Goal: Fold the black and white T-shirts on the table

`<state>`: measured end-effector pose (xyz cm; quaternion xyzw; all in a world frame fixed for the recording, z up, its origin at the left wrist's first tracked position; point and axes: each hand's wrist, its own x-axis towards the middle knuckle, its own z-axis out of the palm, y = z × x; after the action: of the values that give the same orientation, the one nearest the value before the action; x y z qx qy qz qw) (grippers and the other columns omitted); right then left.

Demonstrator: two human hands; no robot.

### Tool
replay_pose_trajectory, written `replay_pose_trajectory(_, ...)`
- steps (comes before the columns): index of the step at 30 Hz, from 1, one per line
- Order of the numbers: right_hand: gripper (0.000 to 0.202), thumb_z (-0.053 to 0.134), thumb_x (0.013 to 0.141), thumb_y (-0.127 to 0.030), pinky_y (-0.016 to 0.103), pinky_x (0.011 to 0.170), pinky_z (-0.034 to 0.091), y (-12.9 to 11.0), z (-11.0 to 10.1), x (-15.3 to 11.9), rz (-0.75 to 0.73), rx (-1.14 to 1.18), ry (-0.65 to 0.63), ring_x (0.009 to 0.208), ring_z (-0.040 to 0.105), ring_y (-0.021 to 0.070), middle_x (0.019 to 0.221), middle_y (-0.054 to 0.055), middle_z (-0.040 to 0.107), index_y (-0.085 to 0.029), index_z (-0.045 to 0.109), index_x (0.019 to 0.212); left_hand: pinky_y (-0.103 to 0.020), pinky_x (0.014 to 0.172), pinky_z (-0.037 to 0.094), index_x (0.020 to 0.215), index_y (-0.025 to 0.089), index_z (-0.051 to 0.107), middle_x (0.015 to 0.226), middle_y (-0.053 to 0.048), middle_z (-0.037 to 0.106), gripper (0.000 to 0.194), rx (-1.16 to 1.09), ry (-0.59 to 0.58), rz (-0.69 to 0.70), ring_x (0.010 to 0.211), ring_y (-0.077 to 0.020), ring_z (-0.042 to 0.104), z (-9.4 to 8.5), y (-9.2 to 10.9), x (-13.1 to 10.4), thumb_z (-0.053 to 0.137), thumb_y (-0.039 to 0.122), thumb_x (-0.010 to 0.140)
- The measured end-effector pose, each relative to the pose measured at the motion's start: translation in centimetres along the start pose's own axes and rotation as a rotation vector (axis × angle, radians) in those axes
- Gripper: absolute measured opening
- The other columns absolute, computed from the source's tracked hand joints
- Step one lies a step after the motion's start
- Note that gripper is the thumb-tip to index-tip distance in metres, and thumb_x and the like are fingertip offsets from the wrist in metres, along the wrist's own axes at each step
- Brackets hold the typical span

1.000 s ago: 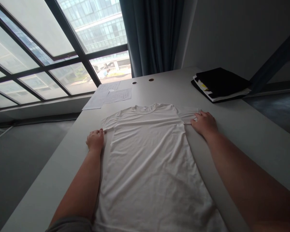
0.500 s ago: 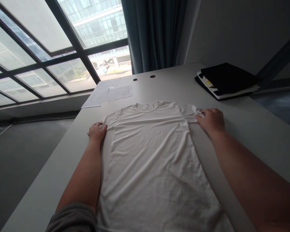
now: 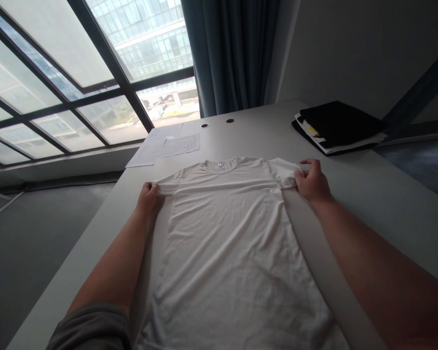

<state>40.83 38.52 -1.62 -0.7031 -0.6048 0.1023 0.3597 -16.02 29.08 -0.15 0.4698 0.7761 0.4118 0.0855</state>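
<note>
A white short-sleeved T-shirt (image 3: 226, 233) lies spread on the table, its neckline at the far end and its lower part running out of view towards me. At the left sleeve's end, my left hand (image 3: 148, 195) is closed, thumb and fingers pinching the hem and drawing the sleeve taut, a little off the table. My right hand (image 3: 314, 182) is at the other sleeve, thumb on the hem and index finger raised apart from it. The fingers under that sleeve are hidden. Diagonal creases cross the shirt's body.
The pale table (image 3: 263, 138) holds several sheets of paper (image 3: 146, 151) at the back left and a black folder (image 3: 343, 124) stuffed with papers at the back right. Two round holes pierce its far end. Behind are a blue curtain (image 3: 229, 58) and large windows (image 3: 160, 39).
My left hand has turned and pulled the left sleeve out straighter. At the right sleeve, my index finger has lifted, and the bunched hem has flattened. The view has tilted slightly upward.
</note>
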Motion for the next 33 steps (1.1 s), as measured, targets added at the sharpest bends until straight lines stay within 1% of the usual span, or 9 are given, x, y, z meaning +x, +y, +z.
replay_pose_trajectory(3,0.064,0.052,0.089,-0.034,0.037,0.079,0.05,-0.1,-0.4,-0.2,-0.043,0.082,-0.038,0.078,0.068,0.0273,0.1,0.009,0.076,-0.02,0.047,0.151,-0.029,0.081,0.053,0.1,0.021,0.055,0.089,-0.002,0.067,0.019,0.019,-0.037,0.049,0.083,-0.0179,0.063,0.0,2.0,1.1,0.051,0.038,0.093)
replay_pose_trajectory(6,0.056,0.049,0.089,-0.032,0.035,0.078,0.051,0.0,-0.5,-0.1,-0.087,0.08,-0.104,0.07,0.067,0.0238,0.095,0.008,0.076,-0.02,0.062,0.142,-0.032,0.087,0.052,0.103,0.022,0.057,0.101,-0.004,0.07,0.018,0.089,-0.095,0.167,0.09,-0.0195,0.065,0.7,4.8,1.1,0.055,0.036,0.091)
replay_pose_trajectory(10,0.05,0.048,0.089,-0.029,0.035,0.084,0.053,0.1,-0.3,0.2,-0.156,-0.015,-0.079,0.085,0.07,0.0266,0.103,0.013,0.078,-0.016,0.074,0.13,-0.035,0.092,0.052,0.106,0.022,0.062,0.125,-0.009,0.067,0.02,0.318,-0.332,0.51,0.099,-0.022,0.068,2.5,8.6,-1.4,0.055,0.037,0.094)
replay_pose_trajectory(12,0.05,0.047,0.09,-0.027,0.035,0.089,0.053,0.2,-0.2,0.3,-0.204,-0.037,-0.056,0.095,0.071,0.0277,0.114,0.015,0.077,-0.015,0.074,0.13,-0.037,0.096,0.052,0.11,0.023,0.066,0.125,-0.01,0.068,0.026,0.433,-0.418,0.545,0.103,-0.0247,0.068,3.5,10.0,-2.9,0.056,0.043,0.096)
replay_pose_trajectory(14,0.05,0.047,0.09,-0.026,0.036,0.094,0.053,0.3,0.0,0.3,-0.255,-0.045,-0.053,0.103,0.07,0.0281,0.12,0.015,0.076,-0.014,0.073,0.13,-0.041,0.103,0.049,0.118,0.023,0.069,0.127,-0.01,0.068,0.037,0.515,-0.418,0.509,0.113,-0.0282,0.065,4.3,10.8,-3.8,0.054,0.051,0.098)
replay_pose_trajectory(17,0.048,0.047,0.091,-0.025,0.037,0.1,0.052,0.5,0.2,0.5,-0.318,-0.035,-0.065,0.109,0.069,0.0281,0.122,0.015,0.075,-0.013,0.073,0.129,-0.047,0.115,0.041,0.132,0.025,0.067,0.144,-0.011,0.061,0.048,0.597,-0.405,0.46,0.133,-0.0319,0.056,5.6,11.0,-3.8,0.046,0.056,0.103)
replay_pose_trajectory(23,0.051,0.048,0.09,-0.027,0.038,0.104,0.052,0.9,0.7,0.7,-0.35,0.001,-0.083,0.113,0.068,0.0284,0.126,0.016,0.071,-0.012,0.071,0.133,-0.049,0.125,0.029,0.155,0.026,0.049,0.169,-0.012,0.035,0.055,0.679,-0.642,0.399,0.157,-0.0297,0.029,8.8,9.5,-1.0,0.041,0.049,0.105)
replay_pose_trajectory(27,0.056,0.049,0.089,-0.029,0.041,0.109,0.049,1.2,0.9,0.9,-0.309,-0.012,-0.051,0.123,0.063,0.032,0.133,0.019,0.066,-0.008,0.068,0.137,-0.058,0.123,0.026,0.164,0.019,0.033,0.174,-0.019,0.019,0.071,0.71,-0.584,0.278,0.16,-0.0364,0.021,10.8,8.9,0.3,0.037,0.055,0.103)
replay_pose_trajectory(33,0.06,0.052,0.084,-0.024,0.042,0.114,0.046,1.8,1.1,1.2,-0.238,0.045,-0.013,0.129,0.06,0.0317,0.141,0.018,0.063,-0.01,0.066,0.14,-0.057,0.126,0.021,0.168,0.025,0.025,0.176,-0.012,0.012,0.077,0.707,-0.504,0.195,0.162,-0.0356,0.012,12.2,8.5,0.7,0.029,0.063,0.101)
